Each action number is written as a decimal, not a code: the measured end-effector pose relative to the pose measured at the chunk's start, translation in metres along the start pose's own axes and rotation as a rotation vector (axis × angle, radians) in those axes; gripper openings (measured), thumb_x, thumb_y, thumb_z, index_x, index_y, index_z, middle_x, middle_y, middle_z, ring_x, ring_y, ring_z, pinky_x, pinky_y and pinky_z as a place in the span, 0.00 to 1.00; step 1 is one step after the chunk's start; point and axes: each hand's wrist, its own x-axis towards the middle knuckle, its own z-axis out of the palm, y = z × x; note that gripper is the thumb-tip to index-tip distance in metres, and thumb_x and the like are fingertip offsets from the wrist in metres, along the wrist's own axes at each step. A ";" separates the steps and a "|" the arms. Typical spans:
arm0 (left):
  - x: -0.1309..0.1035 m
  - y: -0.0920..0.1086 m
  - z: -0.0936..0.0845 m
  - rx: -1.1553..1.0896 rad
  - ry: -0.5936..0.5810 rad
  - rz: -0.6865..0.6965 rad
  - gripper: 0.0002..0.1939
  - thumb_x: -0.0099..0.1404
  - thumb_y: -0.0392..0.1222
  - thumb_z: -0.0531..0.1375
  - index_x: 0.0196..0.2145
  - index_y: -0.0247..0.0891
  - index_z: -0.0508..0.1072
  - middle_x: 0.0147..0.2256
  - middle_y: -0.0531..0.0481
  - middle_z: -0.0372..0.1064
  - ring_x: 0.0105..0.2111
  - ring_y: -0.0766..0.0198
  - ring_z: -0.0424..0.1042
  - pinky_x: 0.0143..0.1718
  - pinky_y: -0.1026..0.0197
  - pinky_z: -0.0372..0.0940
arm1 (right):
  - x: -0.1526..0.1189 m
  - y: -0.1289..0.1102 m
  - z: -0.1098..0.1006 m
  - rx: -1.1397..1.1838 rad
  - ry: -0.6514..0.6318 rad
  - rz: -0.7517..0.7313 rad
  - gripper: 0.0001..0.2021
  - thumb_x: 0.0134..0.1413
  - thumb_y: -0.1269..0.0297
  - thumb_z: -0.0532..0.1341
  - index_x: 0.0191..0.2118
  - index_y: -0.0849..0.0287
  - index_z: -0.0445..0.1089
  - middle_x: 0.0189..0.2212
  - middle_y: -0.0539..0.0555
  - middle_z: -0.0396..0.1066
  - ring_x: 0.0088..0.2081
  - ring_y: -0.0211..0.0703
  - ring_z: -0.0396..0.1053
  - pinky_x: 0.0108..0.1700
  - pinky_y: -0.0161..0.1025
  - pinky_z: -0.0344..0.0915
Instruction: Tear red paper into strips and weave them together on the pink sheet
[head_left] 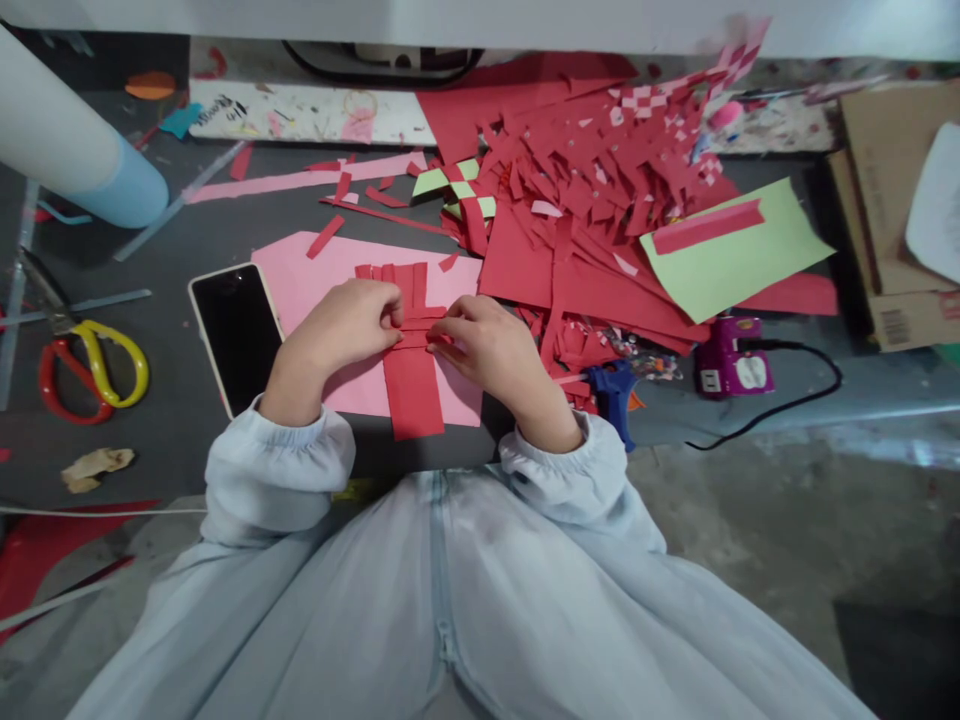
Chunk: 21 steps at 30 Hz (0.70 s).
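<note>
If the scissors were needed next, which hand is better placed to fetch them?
Probably the left hand: it is nearer the scissors, with the phone lying between. The right hand is farther across, beyond the red strips. Both hands are at those strips.

At centre, red strips (417, 326) are pinched by the left hand (346, 322) and right hand (491, 348) over a pink sheet (307, 262). Scissors (64, 324) are seen at far left, a phone (238, 335) left of centre, red scraps (581, 180) at upper right.
</note>
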 end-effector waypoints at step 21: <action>-0.007 -0.001 -0.014 0.027 -0.083 -0.031 0.06 0.53 0.33 0.58 0.31 0.39 0.70 0.31 0.51 0.72 0.30 0.62 0.67 0.30 0.60 0.57 | 0.017 -0.001 -0.005 0.023 -0.064 -0.007 0.09 0.60 0.69 0.59 0.42 0.59 0.77 0.36 0.58 0.76 0.39 0.49 0.69 0.35 0.40 0.53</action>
